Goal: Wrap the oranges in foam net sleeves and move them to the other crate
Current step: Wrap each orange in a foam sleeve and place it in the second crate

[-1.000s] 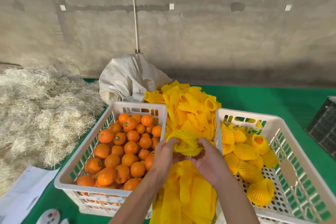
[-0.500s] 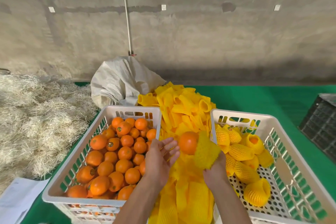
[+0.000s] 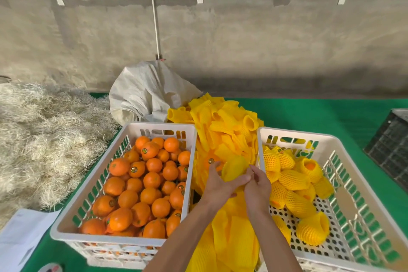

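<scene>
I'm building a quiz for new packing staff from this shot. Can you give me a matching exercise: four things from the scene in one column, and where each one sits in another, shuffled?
Things:
1. bare oranges
2. wrapped oranges
3. pile of empty foam sleeves
4. white sack

Places:
A. between the two crates
B. in the right crate
C. behind the left crate, against the wall
D. in the left crate

Pairs: 1-D, 2-B, 3-A, 4-C
</scene>
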{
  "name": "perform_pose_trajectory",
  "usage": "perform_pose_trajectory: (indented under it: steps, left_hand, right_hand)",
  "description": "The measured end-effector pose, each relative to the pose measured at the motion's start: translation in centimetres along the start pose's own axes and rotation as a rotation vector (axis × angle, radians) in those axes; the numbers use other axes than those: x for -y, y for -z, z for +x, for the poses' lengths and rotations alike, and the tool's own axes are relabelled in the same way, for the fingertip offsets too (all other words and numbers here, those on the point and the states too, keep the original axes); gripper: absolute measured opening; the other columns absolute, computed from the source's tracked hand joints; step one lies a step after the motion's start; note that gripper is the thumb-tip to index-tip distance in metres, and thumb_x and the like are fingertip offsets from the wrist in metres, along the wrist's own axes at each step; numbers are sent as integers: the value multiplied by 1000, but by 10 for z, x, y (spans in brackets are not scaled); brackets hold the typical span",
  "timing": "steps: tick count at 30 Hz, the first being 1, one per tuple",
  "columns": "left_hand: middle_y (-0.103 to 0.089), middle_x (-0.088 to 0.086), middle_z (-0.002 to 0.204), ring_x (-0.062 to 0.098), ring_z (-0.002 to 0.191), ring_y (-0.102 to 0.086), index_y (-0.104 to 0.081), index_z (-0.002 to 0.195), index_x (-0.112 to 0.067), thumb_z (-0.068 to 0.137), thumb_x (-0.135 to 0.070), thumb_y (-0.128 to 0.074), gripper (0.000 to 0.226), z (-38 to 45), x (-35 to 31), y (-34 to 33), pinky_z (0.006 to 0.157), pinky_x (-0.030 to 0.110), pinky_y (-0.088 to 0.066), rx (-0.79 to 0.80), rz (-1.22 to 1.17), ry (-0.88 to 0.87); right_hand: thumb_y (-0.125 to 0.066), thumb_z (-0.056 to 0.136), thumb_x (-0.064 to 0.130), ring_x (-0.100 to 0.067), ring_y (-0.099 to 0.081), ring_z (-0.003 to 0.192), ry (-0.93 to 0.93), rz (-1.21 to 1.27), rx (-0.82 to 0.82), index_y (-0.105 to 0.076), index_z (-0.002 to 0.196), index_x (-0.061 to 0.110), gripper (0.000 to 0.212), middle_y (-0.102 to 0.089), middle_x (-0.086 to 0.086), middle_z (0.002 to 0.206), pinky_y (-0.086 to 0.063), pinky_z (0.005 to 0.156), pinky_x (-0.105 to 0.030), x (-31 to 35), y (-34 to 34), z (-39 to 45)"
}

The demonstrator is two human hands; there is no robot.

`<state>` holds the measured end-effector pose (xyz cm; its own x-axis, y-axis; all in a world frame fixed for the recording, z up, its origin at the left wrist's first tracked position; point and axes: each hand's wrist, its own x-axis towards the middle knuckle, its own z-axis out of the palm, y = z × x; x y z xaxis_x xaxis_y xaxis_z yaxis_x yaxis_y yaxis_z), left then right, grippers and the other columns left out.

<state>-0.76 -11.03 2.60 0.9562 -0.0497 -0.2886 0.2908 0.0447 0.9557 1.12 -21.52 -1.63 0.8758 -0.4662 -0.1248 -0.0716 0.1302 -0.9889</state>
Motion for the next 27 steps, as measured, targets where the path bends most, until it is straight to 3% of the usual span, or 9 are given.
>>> perform_pose_trajectory:
  steps: [4, 6, 10, 13, 17, 19, 22, 24, 27]
  left_hand:
    - [-75, -2, 121, 19, 112, -72, -61, 133, -18, 71, -43, -90, 72, 7, 9, 17, 97, 45, -60, 128, -246, 60]
    - [-74, 5, 125, 24, 120, -68, -68, 132, -19, 83, -53, -79, 60, 7, 10, 26, 105, 46, -54, 186, -271, 78]
    - [-71, 6, 131, 21, 118, -66, -69, 134, -25, 90, -66, -66, 61, 11, 10, 40, 97, 37, -52, 216, -341, 164]
    - [-72, 4, 128, 20, 116, -64, -73, 130, -20, 89, -74, -59, 70, 15, 7, 51, 94, 37, -53, 205, -436, 254]
    - [-67, 15, 121, 24, 106, -59, -70, 125, -3, 90, -40, -75, 52, 20, 6, 59, 85, 36, -54, 109, -369, 179]
    - [-66, 21, 122, 26, 107, -60, -67, 124, 5, 93, -26, -73, 44, 26, 8, 65, 83, 35, -56, 21, -410, 145]
    - [-71, 13, 121, 19, 108, -68, -68, 123, -3, 100, -20, -65, 29, 36, 7, 82, 92, 45, -61, -90, -512, 95]
    - [-70, 18, 115, 20, 104, -68, -63, 121, 1, 101, -19, -63, 28, 42, 6, 95, 96, 50, -60, -136, -530, 56]
    - [-71, 15, 127, 28, 117, -68, -62, 127, -1, 102, -20, -61, 31, 44, 7, 108, 96, 49, -59, -187, -549, 22]
  right_hand:
    - [-57, 104, 23, -28, -58, 121, -99, 91, -8, -66, 117, 24, 16, -62, -7, 132, -49, 105, -57, -3, 3, 5]
    - [-57, 104, 23, -28, -59, 122, -95, 102, 1, -68, 116, 26, 16, -63, -6, 131, -49, 105, -57, -3, 3, 5]
    - [-59, 103, 25, -23, -58, 123, -88, 131, 46, -68, 122, 24, 21, -62, 4, 126, -49, 106, -53, -1, -5, 5]
    - [-57, 104, 22, -24, -60, 123, -70, 147, 81, -67, 127, 18, 25, -66, -1, 126, -49, 107, -52, -3, -15, 6]
    - [-59, 103, 25, -18, -67, 111, -16, 97, 127, -69, 121, 19, 22, -71, -2, 119, -57, 90, -37, -9, -32, 15]
    - [-56, 105, 27, -18, -69, 102, -45, 74, 172, -71, 114, 19, 19, -73, -5, 114, -57, 81, -34, -14, -42, 21]
    - [-54, 106, 22, -28, -66, 110, 33, -244, 155, -65, 118, 17, 17, -68, -9, 121, -55, 93, -48, -28, -51, 37]
    - [-58, 103, 23, -30, -58, 122, 90, -488, 180, -60, 128, 15, 27, -61, -9, 130, -49, 100, -44, -38, -55, 49]
    - [-67, 96, 37, -33, -53, 127, 108, -707, 272, -52, 140, 19, 50, -52, -9, 139, -47, 95, -43, -47, -68, 64]
